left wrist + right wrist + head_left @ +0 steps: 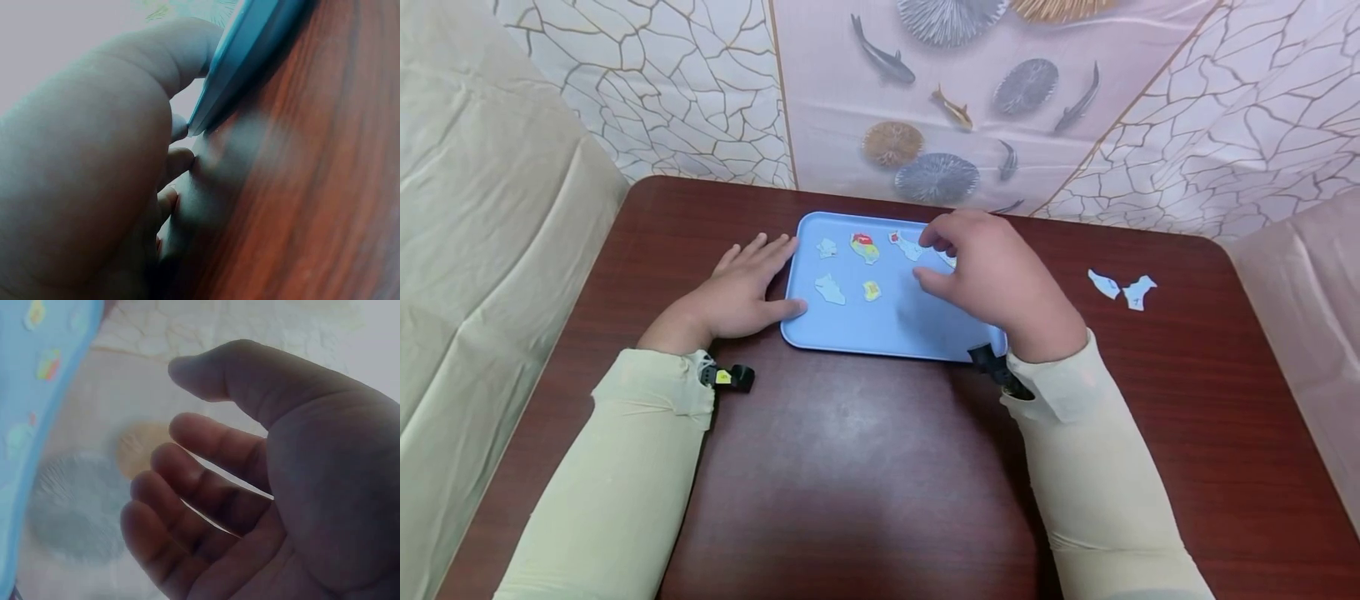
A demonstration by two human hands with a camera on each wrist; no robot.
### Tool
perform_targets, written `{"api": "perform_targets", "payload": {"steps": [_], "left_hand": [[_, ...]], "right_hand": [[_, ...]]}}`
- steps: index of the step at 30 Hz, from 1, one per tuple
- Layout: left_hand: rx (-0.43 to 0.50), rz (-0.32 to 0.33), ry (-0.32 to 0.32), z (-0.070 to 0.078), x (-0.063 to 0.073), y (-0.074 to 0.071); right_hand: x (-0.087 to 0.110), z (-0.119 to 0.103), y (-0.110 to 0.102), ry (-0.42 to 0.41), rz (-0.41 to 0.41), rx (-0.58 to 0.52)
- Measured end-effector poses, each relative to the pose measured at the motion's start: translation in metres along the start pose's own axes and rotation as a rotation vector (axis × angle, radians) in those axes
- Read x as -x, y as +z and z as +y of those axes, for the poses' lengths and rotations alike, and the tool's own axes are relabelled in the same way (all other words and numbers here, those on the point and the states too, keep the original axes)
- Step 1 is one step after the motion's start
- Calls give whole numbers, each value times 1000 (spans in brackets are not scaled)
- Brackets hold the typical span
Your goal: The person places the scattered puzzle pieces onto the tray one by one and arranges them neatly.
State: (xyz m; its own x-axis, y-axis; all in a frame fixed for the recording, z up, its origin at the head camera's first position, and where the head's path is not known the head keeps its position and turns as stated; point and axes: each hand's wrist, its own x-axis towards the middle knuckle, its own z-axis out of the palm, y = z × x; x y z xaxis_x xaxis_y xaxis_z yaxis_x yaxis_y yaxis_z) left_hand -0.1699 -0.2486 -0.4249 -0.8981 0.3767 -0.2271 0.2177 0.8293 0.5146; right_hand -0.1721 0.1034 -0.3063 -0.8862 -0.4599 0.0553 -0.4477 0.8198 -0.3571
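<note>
6 vis. pcs (pixel 830 289) on 1 tray (pixel 880 329); 2 pcs (pixel 1138 293) off.

Piece (pixel 950 260) partly behind right hand (pixel 996 271)

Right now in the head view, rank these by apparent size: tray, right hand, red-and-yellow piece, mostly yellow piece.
1. Tray
2. Right hand, perhaps enlarged by nearness to the camera
3. Red-and-yellow piece
4. Mostly yellow piece
</note>
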Motion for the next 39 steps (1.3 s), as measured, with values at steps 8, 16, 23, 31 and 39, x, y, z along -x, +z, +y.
{"api": "perform_targets", "payload": {"steps": [8,16,23,31,39], "left_hand": [[2,-2,-5,0,0,0],[-1,-4,-3,0,0,0],[-1,-3,2,0,-1,0],[2,-9,0,1,0,0],[2,-9,1,1,1,-1]], "right_hand": [[19,18,-35,71,77,-26],[39,46,-62,237,111,-34],[55,69,-81,351,60,17],[69,97,-92,474,-3,-12],[74,129,-91,554,-23,-48]]}}
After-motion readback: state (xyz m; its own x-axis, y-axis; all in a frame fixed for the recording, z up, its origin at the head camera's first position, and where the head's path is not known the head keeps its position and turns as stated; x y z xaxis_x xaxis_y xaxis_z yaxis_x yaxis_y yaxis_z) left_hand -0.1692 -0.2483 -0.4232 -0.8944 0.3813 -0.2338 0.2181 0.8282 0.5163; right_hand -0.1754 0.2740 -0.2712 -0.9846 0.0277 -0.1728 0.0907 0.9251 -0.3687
